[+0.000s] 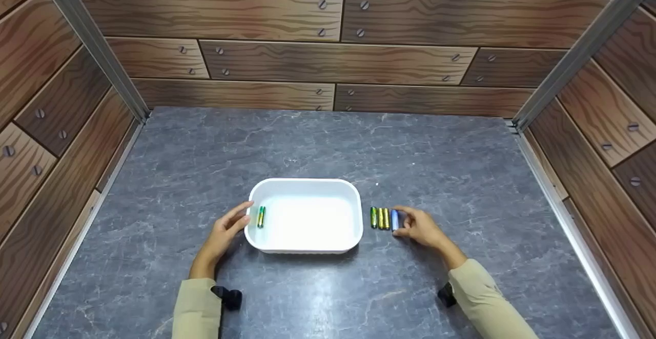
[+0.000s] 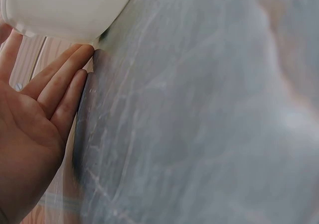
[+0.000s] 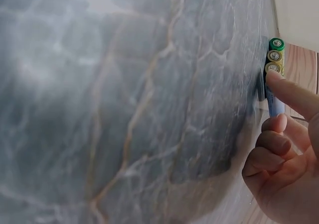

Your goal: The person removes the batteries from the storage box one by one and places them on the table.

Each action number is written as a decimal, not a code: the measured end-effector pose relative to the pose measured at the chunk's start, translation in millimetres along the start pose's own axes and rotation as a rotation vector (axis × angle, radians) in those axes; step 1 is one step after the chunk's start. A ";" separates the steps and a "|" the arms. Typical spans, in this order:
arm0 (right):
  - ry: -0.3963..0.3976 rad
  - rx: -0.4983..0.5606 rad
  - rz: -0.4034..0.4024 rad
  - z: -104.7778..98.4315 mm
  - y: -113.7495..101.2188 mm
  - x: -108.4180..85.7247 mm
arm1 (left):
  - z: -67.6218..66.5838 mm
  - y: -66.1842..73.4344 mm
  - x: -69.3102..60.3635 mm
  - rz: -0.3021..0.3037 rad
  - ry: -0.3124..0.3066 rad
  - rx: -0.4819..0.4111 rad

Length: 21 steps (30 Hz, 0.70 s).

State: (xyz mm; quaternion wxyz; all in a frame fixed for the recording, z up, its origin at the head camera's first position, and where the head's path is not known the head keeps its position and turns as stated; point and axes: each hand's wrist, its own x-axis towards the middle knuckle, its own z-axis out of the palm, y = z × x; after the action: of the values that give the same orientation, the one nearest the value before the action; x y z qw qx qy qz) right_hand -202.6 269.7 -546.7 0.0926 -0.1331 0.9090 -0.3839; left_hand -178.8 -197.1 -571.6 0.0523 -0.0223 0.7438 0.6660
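A white plastic tub [image 1: 307, 246] stands on the dark marbled tabletop, with one green-and-gold battery [image 1: 261, 217] lying inside near its left wall. My left hand [image 1: 225, 231] touches the tub's left side, fingers extended, as the left wrist view [image 2: 45, 104] also shows. To the right of the tub, a green battery [image 1: 373, 217] and two gold batteries [image 1: 383, 218] lie side by side. At the right end of that row is a blue battery [image 1: 394, 220]. My right hand [image 1: 420, 227] pinches the blue one by its ends between thumb and forefinger; its other fingers curl loosely.
Wood-plank-patterned walls [image 1: 338, 62] enclose the table [image 1: 328, 139] at the back and both sides. Metal posts [image 1: 574, 46] rise at the back corners, and pale rails run along the side edges. A black wrist camera [image 1: 231, 299] sits on the left forearm.
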 end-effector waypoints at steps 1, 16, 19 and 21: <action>-0.003 0.002 0.002 0.2 0.0 0.9 | -0.2 -0.4 0.1 0.006 -0.001 0.001; -0.057 0.004 0.047 0.1 -3.2 9.3 | -0.9 -0.5 -1.0 0.020 -0.011 -0.016; -0.058 0.013 0.063 -0.1 -4.5 9.7 | -1.0 -0.5 -1.2 0.011 -0.017 -0.032; -0.053 0.022 0.069 -0.2 -5.8 9.6 | -0.8 -0.3 -1.3 0.009 -0.018 -0.032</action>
State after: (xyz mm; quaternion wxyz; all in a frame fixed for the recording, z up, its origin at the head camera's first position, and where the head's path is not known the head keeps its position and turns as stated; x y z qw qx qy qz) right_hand -210.7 262.9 -543.0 0.1315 -0.1105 0.9060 -0.3868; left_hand -177.5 -198.0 -571.6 0.0556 -0.0137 0.7327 0.6782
